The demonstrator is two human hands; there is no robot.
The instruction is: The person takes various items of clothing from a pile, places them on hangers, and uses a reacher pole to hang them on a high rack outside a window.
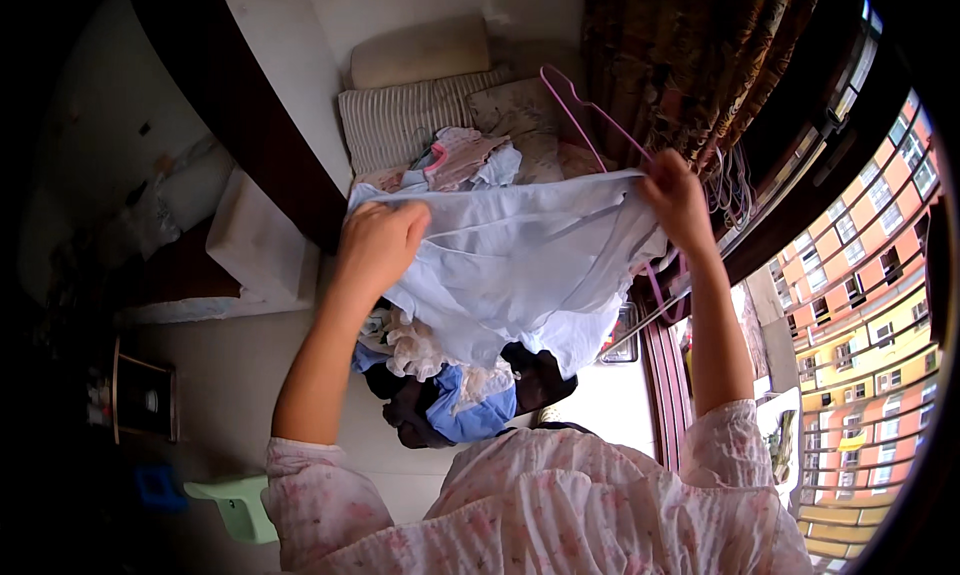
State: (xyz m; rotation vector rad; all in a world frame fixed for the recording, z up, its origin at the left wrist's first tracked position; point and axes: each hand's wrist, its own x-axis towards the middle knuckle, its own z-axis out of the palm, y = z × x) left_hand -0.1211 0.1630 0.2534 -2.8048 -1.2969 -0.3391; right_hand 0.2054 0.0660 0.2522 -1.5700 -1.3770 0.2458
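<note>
A pale blue-white garment (500, 265) is stretched out in front of me, its upper edge nearly straight between my hands. My left hand (380, 240) is closed on its left end, and my right hand (678, 197) pinches the upper right corner. From the picture I cannot tell what kind of garment it is. A pink hanger (618, 127) rises behind the cloth and meets my right hand; whether my fingers grip it too is unclear. Below the garment's lower edge lies a heap of clothes (470, 400), blue, black and cream, partly covered.
Behind the cloth, more clothes (470, 160) lie by a striped cushion (410, 115) and a beige bolster (420, 53). Patterned curtains (690, 55) and bunched wire hangers (733, 190) are at the right, beside a barred window (870, 375). A green plastic stool (240, 505) stands lower left.
</note>
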